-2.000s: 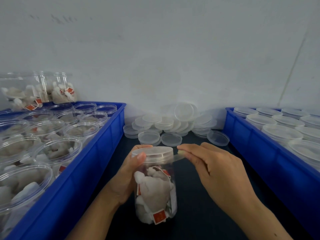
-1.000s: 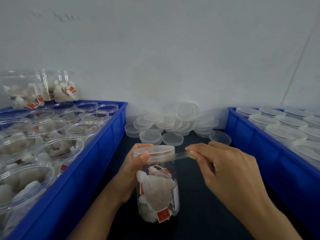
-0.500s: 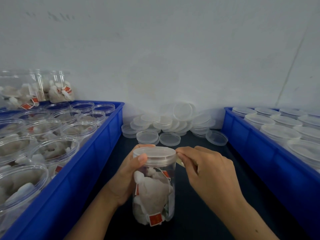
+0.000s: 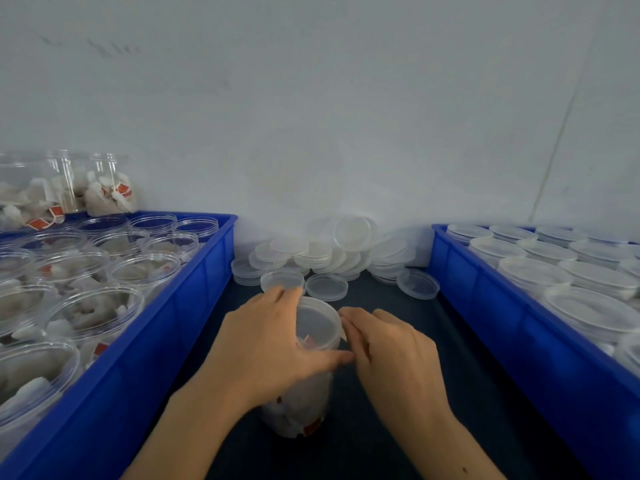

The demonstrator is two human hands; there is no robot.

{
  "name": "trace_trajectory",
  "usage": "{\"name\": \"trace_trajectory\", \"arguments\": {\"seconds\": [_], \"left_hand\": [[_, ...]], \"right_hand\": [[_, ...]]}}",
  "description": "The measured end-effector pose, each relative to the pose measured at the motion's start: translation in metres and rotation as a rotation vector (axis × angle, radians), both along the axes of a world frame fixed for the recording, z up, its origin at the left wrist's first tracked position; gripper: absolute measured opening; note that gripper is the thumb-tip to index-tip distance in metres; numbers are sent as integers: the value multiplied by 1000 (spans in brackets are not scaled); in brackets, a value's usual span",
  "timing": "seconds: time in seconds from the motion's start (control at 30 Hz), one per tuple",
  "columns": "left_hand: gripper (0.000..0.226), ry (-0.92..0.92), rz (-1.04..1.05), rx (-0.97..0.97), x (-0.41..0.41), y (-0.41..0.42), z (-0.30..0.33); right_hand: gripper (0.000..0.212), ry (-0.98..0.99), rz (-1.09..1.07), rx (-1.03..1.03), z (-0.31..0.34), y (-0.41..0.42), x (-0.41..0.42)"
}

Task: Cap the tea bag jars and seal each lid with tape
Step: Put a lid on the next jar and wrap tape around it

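Note:
A clear plastic jar of tea bags (image 4: 300, 410) with a translucent lid (image 4: 317, 322) stands between two blue bins. My left hand (image 4: 266, 344) wraps round the jar's upper part from the left, thumb across the front under the lid. My right hand (image 4: 388, 344) sits at the lid's right edge, fingertips pinching a short end of clear tape (image 4: 343, 332) against the rim. The hands hide most of the jar's neck.
The left blue bin (image 4: 145, 341) holds several open jars of tea bags. The right blue bin (image 4: 512, 327) holds several capped jars. A heap of loose lids (image 4: 332, 258) lies against the white wall. More jars (image 4: 69, 188) are stacked at the far left.
My left hand shifted from the jar's side to wrap over its top front. The right hand's tape strip shortened as it closed in to the lid's rim.

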State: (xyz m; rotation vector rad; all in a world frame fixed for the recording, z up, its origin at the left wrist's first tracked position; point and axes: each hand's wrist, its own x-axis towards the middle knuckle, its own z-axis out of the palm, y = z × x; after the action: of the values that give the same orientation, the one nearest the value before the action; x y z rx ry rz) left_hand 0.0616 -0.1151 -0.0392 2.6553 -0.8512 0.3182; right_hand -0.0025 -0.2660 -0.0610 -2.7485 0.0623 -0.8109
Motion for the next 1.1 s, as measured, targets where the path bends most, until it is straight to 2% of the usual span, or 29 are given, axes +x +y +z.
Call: {"name": "trace_trajectory", "arguments": {"seconds": [0.07, 0.23, 0.33, 0.4, 0.5, 0.57, 0.7, 0.8, 0.87, 0.93, 1.03, 1.1], "left_hand": [[94, 45, -76, -48, 7, 6, 2], [85, 233, -195, -85, 18, 12, 11], [71, 130, -146, 59, 12, 0, 15], [71, 54, -81, 122, 8, -9, 12], [69, -22, 21, 105, 3, -16, 3], [76, -28, 62, 110, 3, -17, 0], [85, -14, 67, 132, 6, -17, 0], [79, -42, 61, 128, 7, -16, -1], [71, -67, 50, 113, 7, -16, -2], [67, -86, 34, 87, 7, -16, -2], [65, -112, 20, 54, 8, -17, -4], [63, -120, 7, 32, 8, -17, -4]], "right_hand": [[36, -11, 18, -19, 0, -3, 0], [49, 61, 1, 55, 2, -9, 2], [37, 218, -60, 98, 4, -6, 2], [35, 297, -65, 122, 8, -7, 0], [30, 370, -27, 241, 14, -14, -5], [30, 401, 6, 254, 16, -16, -9], [26, 415, 4, 133, 16, -15, -12], [20, 432, -27, 70, 22, -13, -10], [22, 434, -61, -52, 23, -9, -7], [21, 364, -112, -124, 19, -4, -3], [25, 216, -183, -134, 10, 2, 4], [24, 190, -190, -126, 6, 5, 9]]}}
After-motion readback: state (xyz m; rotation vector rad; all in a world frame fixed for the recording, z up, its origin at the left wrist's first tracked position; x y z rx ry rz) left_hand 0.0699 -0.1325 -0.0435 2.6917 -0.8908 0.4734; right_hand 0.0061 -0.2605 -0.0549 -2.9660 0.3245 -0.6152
